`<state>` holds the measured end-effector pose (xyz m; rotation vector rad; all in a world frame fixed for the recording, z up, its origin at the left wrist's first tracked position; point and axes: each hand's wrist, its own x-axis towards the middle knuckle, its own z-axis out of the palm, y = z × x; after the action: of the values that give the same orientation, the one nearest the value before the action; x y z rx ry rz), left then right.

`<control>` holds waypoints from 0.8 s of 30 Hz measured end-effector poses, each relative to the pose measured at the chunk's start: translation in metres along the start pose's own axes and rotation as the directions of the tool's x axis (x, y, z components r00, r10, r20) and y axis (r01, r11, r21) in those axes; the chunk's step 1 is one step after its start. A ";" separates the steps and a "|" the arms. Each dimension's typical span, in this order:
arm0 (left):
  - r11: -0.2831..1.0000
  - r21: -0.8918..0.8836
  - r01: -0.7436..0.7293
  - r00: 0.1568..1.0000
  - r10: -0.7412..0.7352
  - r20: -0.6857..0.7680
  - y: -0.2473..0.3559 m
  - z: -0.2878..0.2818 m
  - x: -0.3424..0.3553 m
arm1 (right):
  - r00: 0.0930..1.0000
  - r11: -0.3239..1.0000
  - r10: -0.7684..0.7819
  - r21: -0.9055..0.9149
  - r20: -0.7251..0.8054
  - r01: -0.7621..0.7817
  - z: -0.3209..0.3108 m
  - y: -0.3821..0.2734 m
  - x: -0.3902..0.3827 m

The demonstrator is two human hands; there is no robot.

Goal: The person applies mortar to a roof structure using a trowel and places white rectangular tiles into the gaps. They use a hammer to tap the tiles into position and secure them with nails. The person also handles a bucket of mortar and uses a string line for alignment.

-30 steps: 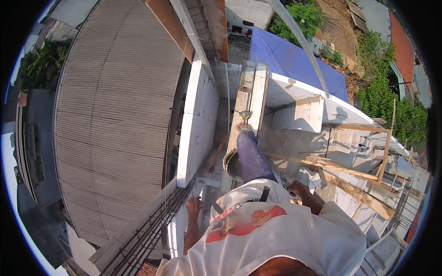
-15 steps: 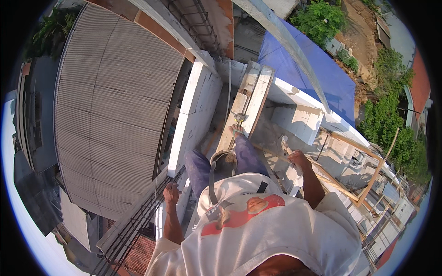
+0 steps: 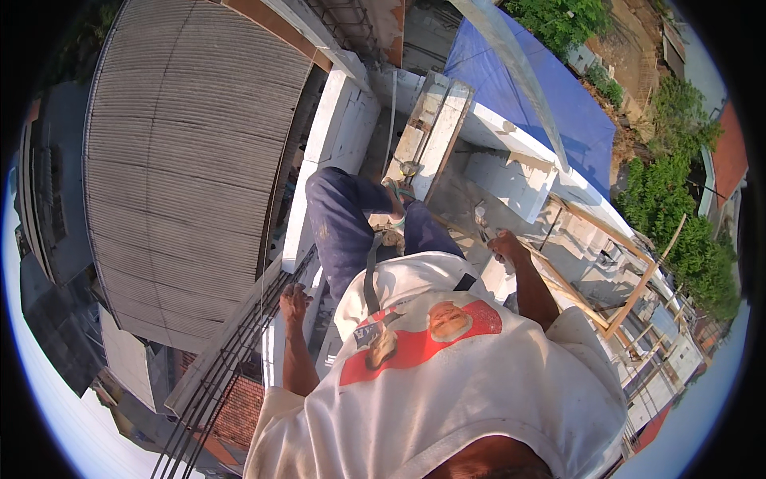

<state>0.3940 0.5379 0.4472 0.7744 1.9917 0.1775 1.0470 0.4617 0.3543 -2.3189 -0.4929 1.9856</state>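
Observation:
My right hand (image 3: 506,246) is closed around a small hand tool (image 3: 481,222) with a pale, mortar-smeared end pointing forward; its exact kind is unclear. At my left side, my left hand (image 3: 295,302) hangs beside the white block wall (image 3: 326,152), fingers loosely bent and apart, with nothing visible in them. Ahead of my feet lies a plank walkway (image 3: 444,132) smeared with mortar. A small yellow and dark object (image 3: 408,168) rests on it just past my sandalled foot (image 3: 396,197). Between my legs, a mortar bucket is mostly hidden.
A corrugated roof (image 3: 195,168) spreads beyond the wall at left. Steel reinforcing bars (image 3: 209,370) run below my left arm. On the right stand a white block wall (image 3: 511,180), timber framing (image 3: 630,299) and a blue tarp (image 3: 527,100). A grey curved pole (image 3: 519,68) crosses the upper right.
My left leg has swung forward, its knee bent, and a foot has come onto the planks. My right hand has moved slightly left and forward with the tool. The bucket has become mostly covered.

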 end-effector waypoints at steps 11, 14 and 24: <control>0.951 -0.297 -0.088 0.985 0.128 0.118 -0.022 0.065 0.052 | 0.994 0.969 0.099 -0.225 -0.040 -0.106 -0.014 -0.029 -0.014; 0.958 -0.264 -0.110 0.986 0.138 0.090 -0.030 0.075 0.054 | 0.998 0.977 0.036 -0.210 -0.055 -0.047 -0.013 -0.051 -0.021; 0.939 -0.338 -0.067 0.975 0.133 0.177 0.012 0.081 0.048 | 0.935 0.935 -0.351 -0.033 0.058 0.353 -0.020 -0.041 -0.038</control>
<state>0.4498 0.5602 0.3740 0.6485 1.6784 0.4654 1.0529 0.4934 0.4036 -2.0255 -0.8916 1.8788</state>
